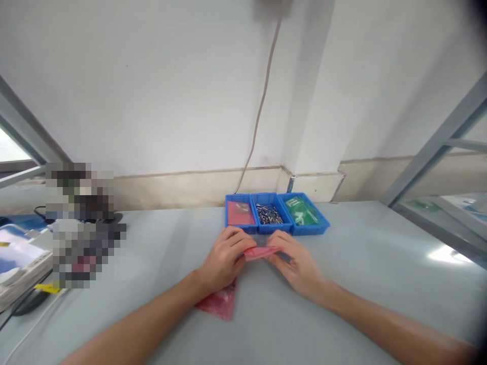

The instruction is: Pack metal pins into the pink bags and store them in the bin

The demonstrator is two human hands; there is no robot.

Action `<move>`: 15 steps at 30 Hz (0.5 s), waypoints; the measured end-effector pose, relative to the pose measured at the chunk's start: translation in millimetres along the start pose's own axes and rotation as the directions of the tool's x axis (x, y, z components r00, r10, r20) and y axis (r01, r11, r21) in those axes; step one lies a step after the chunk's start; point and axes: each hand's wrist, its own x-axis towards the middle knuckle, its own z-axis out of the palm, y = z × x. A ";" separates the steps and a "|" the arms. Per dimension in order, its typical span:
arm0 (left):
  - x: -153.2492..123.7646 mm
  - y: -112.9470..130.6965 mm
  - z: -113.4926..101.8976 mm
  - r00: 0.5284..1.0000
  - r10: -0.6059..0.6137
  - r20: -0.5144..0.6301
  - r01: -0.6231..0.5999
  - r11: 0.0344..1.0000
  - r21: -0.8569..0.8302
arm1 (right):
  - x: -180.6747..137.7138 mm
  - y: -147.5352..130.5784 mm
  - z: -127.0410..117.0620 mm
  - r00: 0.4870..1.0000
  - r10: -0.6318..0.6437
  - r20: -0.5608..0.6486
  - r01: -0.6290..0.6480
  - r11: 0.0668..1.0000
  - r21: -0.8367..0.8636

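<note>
Between my two hands, a pink plastic bag (262, 252) is held above the table, seen nearly edge-on. My left hand (225, 256) pinches its left end, thumb below and fingers on top. At the other end, my right hand (294, 261) grips it in the same way. A second pink bag (220, 302) lies on the table under my left wrist, partly covered by it; small contents show inside, too blurred to name. Just beyond my hands stand three blue bins: one with pink bags (239, 214), one with small metal screw-like parts (268, 214), one with green bags (302, 210).
The grey table (361, 304) runs back to the wall. At the left lie a white power strip (30, 279), cables and a pixelated area. A cable (262, 96) hangs down the wall behind the bins. Metal frame posts (437, 147) rise at both sides.
</note>
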 end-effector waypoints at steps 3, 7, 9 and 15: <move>-0.2 -0.1 -0.1 1.000 -0.003 0.007 0.003 1.000 -0.004 | 0.6 -1.6 0.6 1.000 0.002 0.003 -0.002 1.000 0.016; 2.3 3.3 -1.3 0.999 -0.038 0.017 0.039 0.999 -0.028 | 2.0 -7.7 1.5 0.997 0.074 0.010 -0.074 0.996 0.041; 3.6 4.9 -1.1 0.999 -0.050 0.001 0.050 0.998 -0.032 | 2.5 -11.2 1.2 0.992 0.122 0.025 -0.123 0.991 0.045; 4.1 4.4 2.0 0.998 -0.039 -0.051 0.038 0.999 -0.021 | 3.6 -13.0 1.1 0.989 0.145 0.013 -0.145 0.989 -0.001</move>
